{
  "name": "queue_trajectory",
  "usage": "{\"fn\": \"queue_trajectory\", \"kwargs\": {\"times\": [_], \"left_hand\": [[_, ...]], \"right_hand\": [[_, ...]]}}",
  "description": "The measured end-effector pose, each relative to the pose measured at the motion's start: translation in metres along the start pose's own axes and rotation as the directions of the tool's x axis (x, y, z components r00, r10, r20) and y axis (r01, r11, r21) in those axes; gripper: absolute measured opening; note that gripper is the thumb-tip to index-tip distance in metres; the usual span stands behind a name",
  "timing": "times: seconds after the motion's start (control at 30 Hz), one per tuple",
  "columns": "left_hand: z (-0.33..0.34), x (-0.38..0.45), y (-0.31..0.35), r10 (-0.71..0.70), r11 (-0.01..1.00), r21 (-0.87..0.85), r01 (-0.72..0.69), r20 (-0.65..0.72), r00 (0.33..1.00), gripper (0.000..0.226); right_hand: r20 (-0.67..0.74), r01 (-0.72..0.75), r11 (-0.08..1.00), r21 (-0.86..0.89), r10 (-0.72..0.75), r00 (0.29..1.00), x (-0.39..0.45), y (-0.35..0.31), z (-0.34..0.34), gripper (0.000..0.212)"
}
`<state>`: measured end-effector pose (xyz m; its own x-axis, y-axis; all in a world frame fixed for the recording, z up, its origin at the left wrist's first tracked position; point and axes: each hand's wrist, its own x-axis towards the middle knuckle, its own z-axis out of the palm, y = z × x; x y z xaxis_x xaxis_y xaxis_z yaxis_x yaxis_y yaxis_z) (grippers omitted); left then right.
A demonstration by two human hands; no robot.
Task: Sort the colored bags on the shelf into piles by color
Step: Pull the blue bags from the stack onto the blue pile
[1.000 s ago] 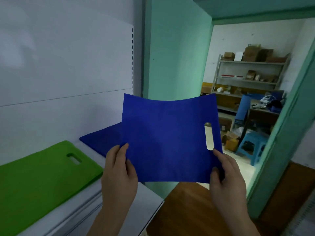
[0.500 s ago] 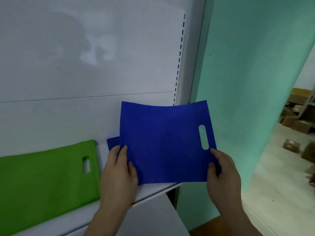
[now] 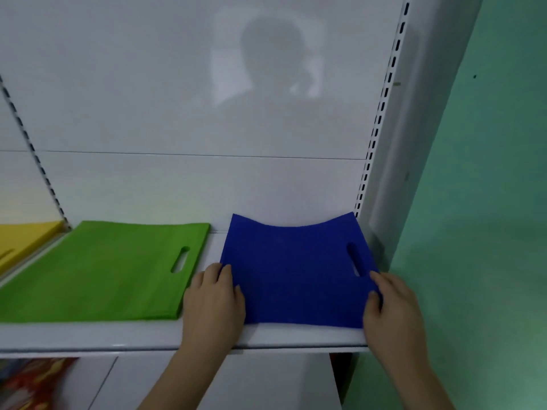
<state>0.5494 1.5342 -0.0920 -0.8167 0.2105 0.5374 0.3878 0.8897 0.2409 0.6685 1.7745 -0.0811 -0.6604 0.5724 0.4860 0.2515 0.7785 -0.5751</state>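
Item 1: blue bag (image 3: 296, 270), one in my hands. It sits at the right end of the shelf (image 3: 148, 335), against the slotted upright (image 3: 381, 113), far edge curled up, handle slot to the right. I cannot tell whether more blue bags lie beneath it.

Item 2: left hand (image 3: 214, 300), one. Its fingers (image 3: 225, 273) pinch the bag's near left corner, thumb on top.

Item 3: right hand (image 3: 393, 303), one. Its fingers clamp the near right corner just below the slot, thumb on top.

Item 4: green pile (image 3: 100, 270), one, flat on the shelf just left of the blue bag, apart from it. The count of bags in it is unreadable.

Item 5: yellow pile (image 3: 20, 235), one, at the far left, partly cut off.

Item 6: teal wall (image 3: 488, 202), one, to the right.
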Motion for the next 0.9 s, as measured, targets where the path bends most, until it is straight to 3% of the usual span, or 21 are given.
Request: {"fn": "queue_trajectory", "kwargs": {"times": [0.2,0.5,0.67,0.9], "left_hand": [[0.0,0.003,0.0,-0.023,0.997,0.076,0.023,-0.004,1.0,0.008],[0.005,0.006,-0.003,-0.069,0.992,0.105,0.071,-0.02,0.997,0.024],[0.008,0.009,-0.005,-0.017,0.997,0.082,0.017,0.0,1.0,0.027],[0.009,0.008,-0.006,-0.039,0.998,0.057,0.038,0.015,0.999,0.039]], "right_hand": [[0.045,-0.004,0.991,-0.137,0.01,0.999,0.008,-0.001,0.007,0.037],[0.039,-0.023,0.97,-0.241,0.033,0.999,0.016,0.003,0.014,0.03],[0.051,-0.043,0.971,-0.236,0.056,0.997,0.021,0.002,0.015,0.027],[0.073,-0.063,0.967,-0.245,0.083,0.994,0.024,0.003,0.013,0.04]]}}
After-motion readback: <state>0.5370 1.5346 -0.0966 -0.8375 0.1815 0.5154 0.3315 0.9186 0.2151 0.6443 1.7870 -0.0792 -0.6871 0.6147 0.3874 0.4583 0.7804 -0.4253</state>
